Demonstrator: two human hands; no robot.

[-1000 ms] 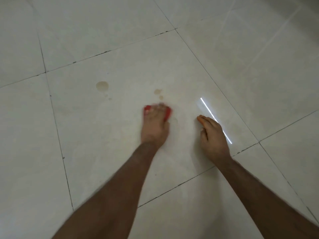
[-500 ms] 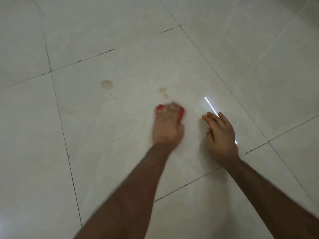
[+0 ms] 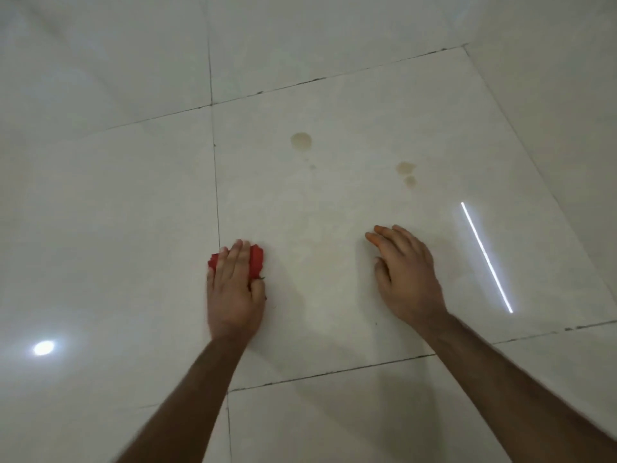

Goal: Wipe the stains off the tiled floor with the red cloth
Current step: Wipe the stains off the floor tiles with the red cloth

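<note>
The left hand [image 3: 235, 289] presses a crumpled red cloth [image 3: 255, 260] against the glossy white tiled floor [image 3: 334, 295], fingers laid straight over it (thumb tucked at its side). The right hand [image 3: 405, 274] rests flat on the tile, fingers relaxed, holding nothing. Two brownish round stains [image 3: 301, 141] [image 3: 405, 167] lie farther ahead, apart from the cloth.

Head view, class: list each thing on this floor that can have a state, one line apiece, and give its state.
Red cloth: bunched, pressed flat on the tile under the left hand, beside a grout line.
Left hand: fingers straight over the cloth, thumb tucked at its edge.
Right hand: resting on the tile, holding nothing.
Large round stain: unwiped, apart from the cloth.
Small paired stains: unwiped.
Tiled floor: glossy, reflecting lights.
</note>
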